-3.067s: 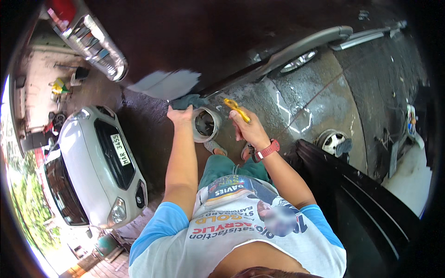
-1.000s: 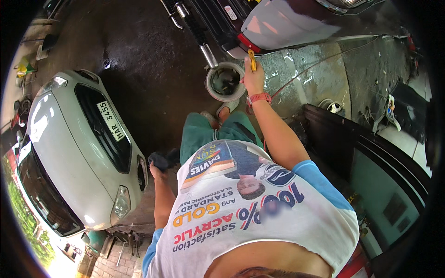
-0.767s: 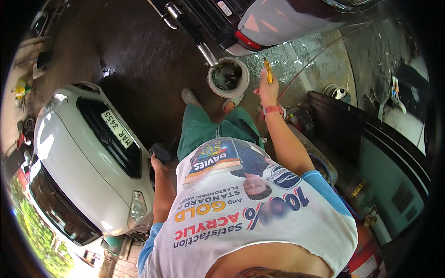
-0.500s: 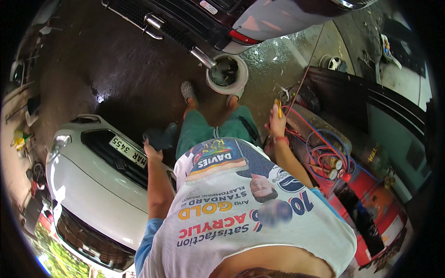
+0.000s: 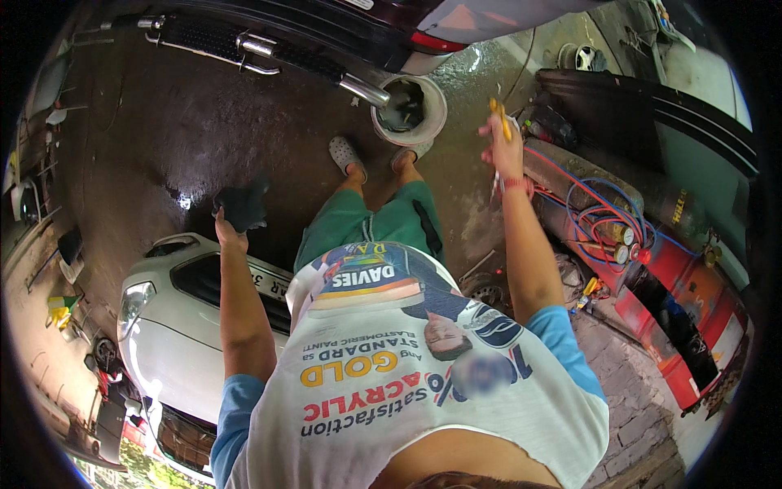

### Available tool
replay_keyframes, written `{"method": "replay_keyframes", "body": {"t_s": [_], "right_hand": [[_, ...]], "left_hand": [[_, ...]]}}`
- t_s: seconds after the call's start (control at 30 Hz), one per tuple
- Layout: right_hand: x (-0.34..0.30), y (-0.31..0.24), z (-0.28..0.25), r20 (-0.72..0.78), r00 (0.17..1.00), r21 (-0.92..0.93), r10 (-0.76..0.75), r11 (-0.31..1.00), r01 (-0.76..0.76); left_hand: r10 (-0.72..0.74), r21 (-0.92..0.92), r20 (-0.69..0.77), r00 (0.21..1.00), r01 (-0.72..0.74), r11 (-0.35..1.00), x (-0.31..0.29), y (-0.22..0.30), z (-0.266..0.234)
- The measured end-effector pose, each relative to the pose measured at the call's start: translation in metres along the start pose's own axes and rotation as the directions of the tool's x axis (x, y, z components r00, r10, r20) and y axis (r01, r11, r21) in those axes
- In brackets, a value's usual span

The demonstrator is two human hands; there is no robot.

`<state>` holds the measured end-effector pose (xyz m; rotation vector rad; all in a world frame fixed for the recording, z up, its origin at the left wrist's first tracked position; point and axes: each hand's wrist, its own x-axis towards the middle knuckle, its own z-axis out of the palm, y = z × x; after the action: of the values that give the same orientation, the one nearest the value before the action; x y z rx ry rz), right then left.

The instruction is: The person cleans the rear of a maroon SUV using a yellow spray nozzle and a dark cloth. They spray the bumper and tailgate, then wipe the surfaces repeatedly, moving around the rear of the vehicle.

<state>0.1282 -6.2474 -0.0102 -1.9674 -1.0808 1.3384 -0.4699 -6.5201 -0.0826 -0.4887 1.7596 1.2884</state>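
Observation:
My left hand (image 5: 231,235) is out to the left, its fingers closed on the edge of a dark rag (image 5: 242,207) that hangs limp above the wet floor. On the other side my right hand (image 5: 507,153) is raised, gripping a slim yellow tool (image 5: 500,119); its exact kind does not show. A red band circles that wrist. Beyond my feet stands a white bucket (image 5: 433,122) with dark murky liquid in it, apart from both hands.
A dark vehicle with a chrome-tipped side step (image 5: 362,90) reaches over the bucket. To my left is parked a white car (image 5: 175,314). Gas cylinders (image 5: 582,175) with coiled red and blue hoses (image 5: 607,213) lie at the right beside a red metal piece (image 5: 668,359).
My left hand has moved forward and left with the rag. My right hand has reached farther forward with the yellow tool. The whole view has shifted too.

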Motion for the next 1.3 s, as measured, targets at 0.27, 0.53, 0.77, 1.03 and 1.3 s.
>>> {"method": "replay_keyframes", "body": {"t_s": [0.27,0.53,0.77,1.03,1.3], "right_hand": [[0.051,-0.056,0.067,-0.047,0.997,0.251,0.062,0.967,-0.048],[0.03,-0.063,0.111,0.009,0.998,0.274,0.057,0.96,-0.057],[0.025,-0.075,0.129,0.038,0.999,0.258,0.034,0.965,-0.043],[0.024,-0.078,0.157,0.043,0.999,0.233,0.012,0.972,-0.022],[0.013,-0.089,0.172,0.041,0.998,0.216,0.046,0.975,-0.054]], "left_hand": [[-0.115,0.138,0.137,0.984,0.096,0.986,-0.008,-0.03,0.014],[-0.162,0.159,0.08,0.983,0.148,0.976,-0.009,-0.05,0.011],[-0.148,0.055,0.215,0.965,0.139,0.989,-0.026,-0.03,0.044],[-0.165,-0.066,0.433,0.886,0.213,0.975,-0.057,-0.013,0.127],[-0.204,-0.043,0.538,0.818,0.268,0.962,-0.062,-0.032,0.259]]}}
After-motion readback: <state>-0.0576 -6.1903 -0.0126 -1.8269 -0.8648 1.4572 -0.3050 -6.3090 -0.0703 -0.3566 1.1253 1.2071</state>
